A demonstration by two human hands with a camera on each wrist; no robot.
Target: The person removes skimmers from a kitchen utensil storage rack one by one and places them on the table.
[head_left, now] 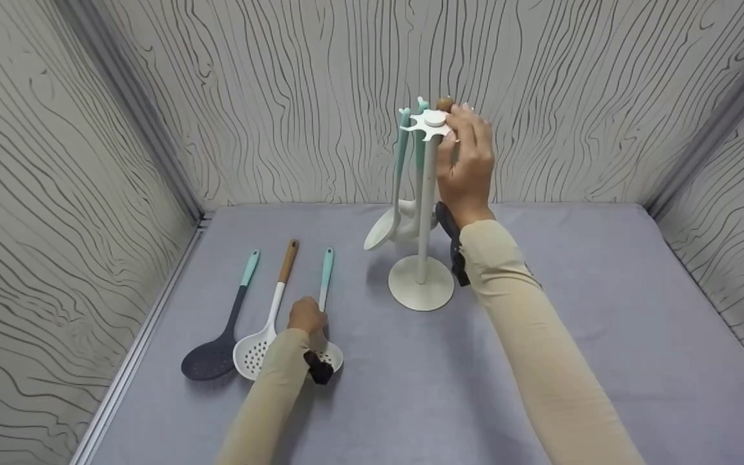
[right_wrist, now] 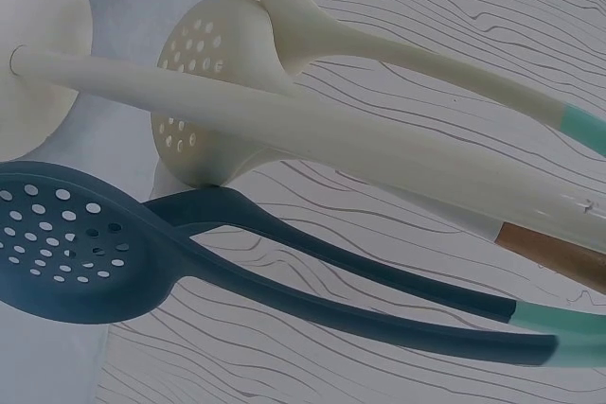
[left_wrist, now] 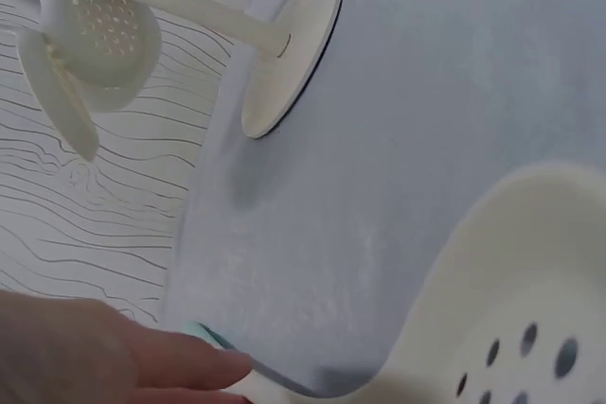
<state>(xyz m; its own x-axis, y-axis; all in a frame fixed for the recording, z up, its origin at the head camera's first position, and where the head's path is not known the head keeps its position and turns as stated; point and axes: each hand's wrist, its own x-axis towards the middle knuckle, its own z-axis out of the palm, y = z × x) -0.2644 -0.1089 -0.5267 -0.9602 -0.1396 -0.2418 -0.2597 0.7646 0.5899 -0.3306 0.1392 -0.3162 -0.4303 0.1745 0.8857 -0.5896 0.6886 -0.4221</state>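
Note:
My left hand (head_left: 307, 316) pinches a white skimmer (head_left: 330, 355) with a mint handle, which lies on the cloth. In the left wrist view its perforated bowl (left_wrist: 540, 300) is close, with my fingers (left_wrist: 180, 361) by its neck. At the top of a white utensil rack (head_left: 425, 213), my right hand (head_left: 469, 161) grips the edge of the hooked disc; whether it also holds a handle is hidden. Dark skimmers (right_wrist: 80, 243) with mint handles hang beside the post in the right wrist view, near white perforated utensils (right_wrist: 218, 54). My right hand is outside that view.
Left of my left hand lie a white skimmer (head_left: 254, 352) with a brown handle and a dark skimmer (head_left: 210, 358) with a mint handle. A white ladle-like utensil (head_left: 382, 229) hangs left of the post. Wood-patterned walls (head_left: 294, 97) enclose the grey cloth (head_left: 572, 361).

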